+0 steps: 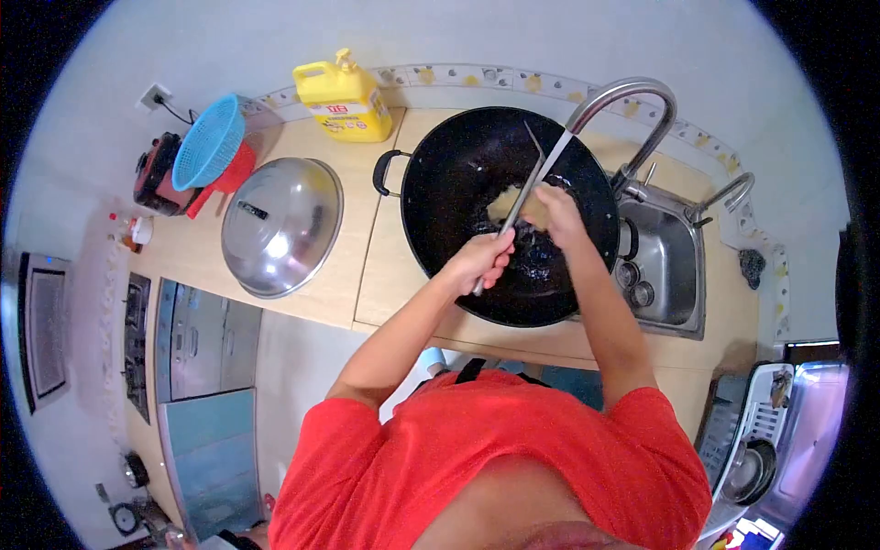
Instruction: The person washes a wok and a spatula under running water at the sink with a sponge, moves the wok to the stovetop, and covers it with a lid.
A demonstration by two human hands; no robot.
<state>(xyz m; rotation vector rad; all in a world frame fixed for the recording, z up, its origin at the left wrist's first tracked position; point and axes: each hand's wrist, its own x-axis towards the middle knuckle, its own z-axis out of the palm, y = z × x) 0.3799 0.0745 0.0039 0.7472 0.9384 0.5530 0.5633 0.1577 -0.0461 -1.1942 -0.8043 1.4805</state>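
Observation:
My left hand [482, 260] is closed around the handle of a long metal wok spatula [524, 200], which slants up and away over a large black wok [440, 188]. The spatula's far end appears thin, as if seen edge-on. My right hand [557, 216] is closed on a yellowish cloth [503, 203] beside the spatula's shaft; cloth or sponge is hard to tell. From the curved faucet [632, 84] a pale stream of water comes down by the spatula. Water glistens in the bottom of the wok.
Right of the wok is a steel sink [674, 261], partly covered by it. A domed lid [282, 229], yellow detergent jug [346, 101] and blue basket [209, 142] stand left on the counter [367, 275]. A smaller tap [733, 188] stands far right, above a dish rack [765, 412].

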